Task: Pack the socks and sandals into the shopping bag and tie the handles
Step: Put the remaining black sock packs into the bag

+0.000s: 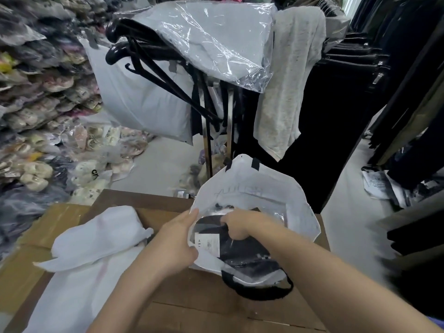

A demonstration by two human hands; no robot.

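The left hand (179,239) grips the bag (252,186) rim; the right hand (237,224) clutches a dark wrapped packet (245,258) inside. Packing underway, handles (264,295) untied.

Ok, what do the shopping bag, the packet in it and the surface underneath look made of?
Shopping bag: white, matte, softly creased, likely non-woven fabric or thin plastic. Packet: clear film, glossy glints, dark contents. Surface: brown matte cardboard, flap seams.

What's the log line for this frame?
phase: packing | left hand: holds bag rim | right hand: grips packet in bag | handles: untied
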